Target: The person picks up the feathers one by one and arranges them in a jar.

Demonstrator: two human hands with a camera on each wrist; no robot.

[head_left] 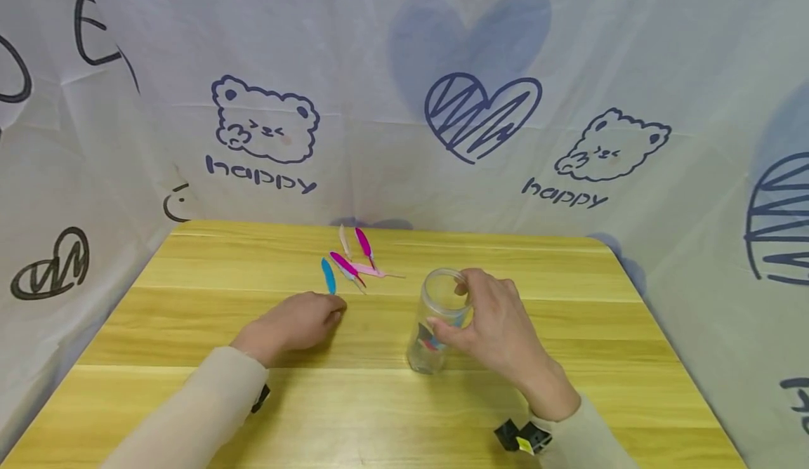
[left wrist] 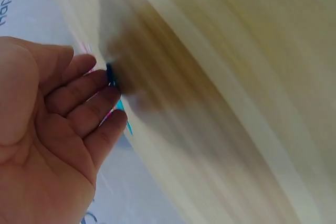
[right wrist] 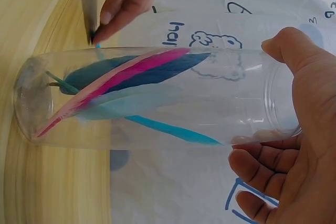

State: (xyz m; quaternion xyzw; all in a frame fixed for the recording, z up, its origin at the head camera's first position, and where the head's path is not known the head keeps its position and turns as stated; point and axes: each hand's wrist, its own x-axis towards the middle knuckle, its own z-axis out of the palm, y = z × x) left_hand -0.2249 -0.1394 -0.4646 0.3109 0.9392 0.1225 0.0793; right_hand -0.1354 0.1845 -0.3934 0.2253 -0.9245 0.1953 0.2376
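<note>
My right hand point(head_left: 499, 321) grips a clear plastic jar point(right wrist: 236, 98) near its open rim, thumb on one side and fingers on the other. The jar stands on the table, slightly tilted in the head view. Inside it, the right wrist view shows several feathers: dark blue, pink point(right wrist: 121, 85), pale blue and bright blue. My left hand point(head_left: 300, 325) is low over the table with its fingertips at the near end of a blue feather point(head_left: 328, 276). Its fingers are gently bent, the thumb apart from the fingertips in the left wrist view.
Beyond the left hand lie two magenta feathers point(head_left: 344, 264), a light pink feather point(head_left: 366, 269) and a cream feather point(head_left: 344, 239) on the wooden table point(head_left: 379, 420). A white cloth point(head_left: 366, 104) with drawings hangs behind and at both sides.
</note>
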